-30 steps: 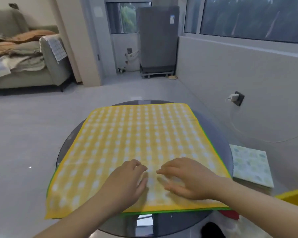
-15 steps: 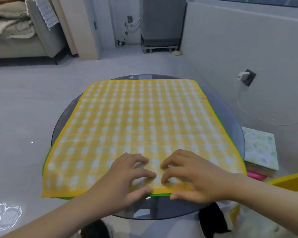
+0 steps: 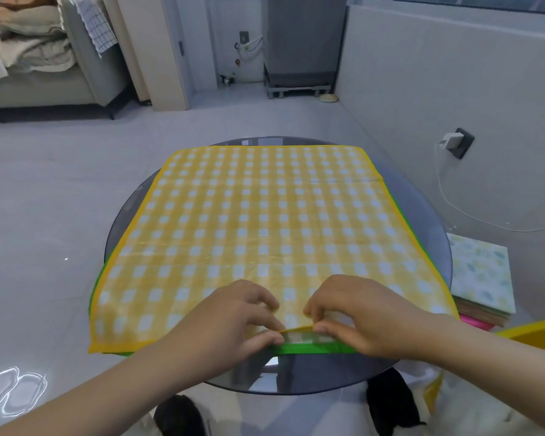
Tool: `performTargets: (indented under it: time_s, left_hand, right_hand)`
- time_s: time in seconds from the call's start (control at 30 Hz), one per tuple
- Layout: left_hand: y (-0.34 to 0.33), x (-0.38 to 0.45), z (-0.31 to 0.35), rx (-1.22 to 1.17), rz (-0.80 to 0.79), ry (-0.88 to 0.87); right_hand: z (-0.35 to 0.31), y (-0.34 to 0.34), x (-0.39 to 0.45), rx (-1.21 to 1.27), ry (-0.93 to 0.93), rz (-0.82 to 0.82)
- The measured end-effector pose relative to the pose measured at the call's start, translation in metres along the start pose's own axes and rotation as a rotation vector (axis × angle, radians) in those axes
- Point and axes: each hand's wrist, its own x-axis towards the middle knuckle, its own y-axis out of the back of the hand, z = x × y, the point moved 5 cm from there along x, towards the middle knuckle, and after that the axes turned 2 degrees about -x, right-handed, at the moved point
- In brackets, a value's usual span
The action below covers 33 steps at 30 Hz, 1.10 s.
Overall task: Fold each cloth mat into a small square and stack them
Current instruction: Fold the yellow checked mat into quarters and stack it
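Note:
A yellow-and-white checked cloth mat [image 3: 265, 221] lies spread flat over a round dark glass table [image 3: 434, 221]. A green-edged mat [image 3: 315, 348] lies beneath it, showing along the near and side edges. My left hand [image 3: 230, 319] and my right hand [image 3: 359, 309] sit side by side at the middle of the near edge. Both pinch the yellow mat's near hem between thumb and fingers and lift it slightly off the green mat.
A stack of folded mats [image 3: 482, 275], a pale leaf-patterned one on top, lies on the floor right of the table. A yellow object [image 3: 535, 333] sits at the right edge. A wall socket with a charger [image 3: 456, 143] is on the right wall.
My hands slid from pressing flat on the mat toward its near edge, and their fingers curled. They now pinch the yellow hem and raise it, baring the green mat below.

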Motion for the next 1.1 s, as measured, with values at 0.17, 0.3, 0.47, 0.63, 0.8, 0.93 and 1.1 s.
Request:
performTargets:
  time_s: [0.17,0.3,0.47,0.63,0.8,0.93,1.1]
  left_hand:
    - [0.031,0.003,0.007,0.238,0.019,0.137]
    - [0.059,0.008,0.018,0.408,0.125,0.227]
    - [0.083,0.011,0.035,0.469,0.161,0.176]
    - [0.099,0.022,0.041,0.444,0.151,0.106]
    - [0.111,0.051,0.024,0.54,0.39,-0.039]
    - [0.108,0.084,-0.005,0.562,0.506,-0.074]
    - [0.09,0.117,-0.043,0.504,0.506,-0.042]
  right_hand:
    - [0.004,0.019,0.0,-0.231,-0.155,0.081]
    - [0.001,0.047,0.005,-0.394,-0.243,0.228]
    - [-0.001,0.073,-0.001,-0.372,-0.294,0.14]
    - [-0.007,0.096,0.001,-0.544,-0.281,0.164]
    - [0.011,0.113,0.025,-0.573,-0.192,0.465]
    - [0.045,0.107,0.059,-0.434,-0.229,0.515]
    - [0.088,0.077,0.095,-0.356,-0.329,0.48]
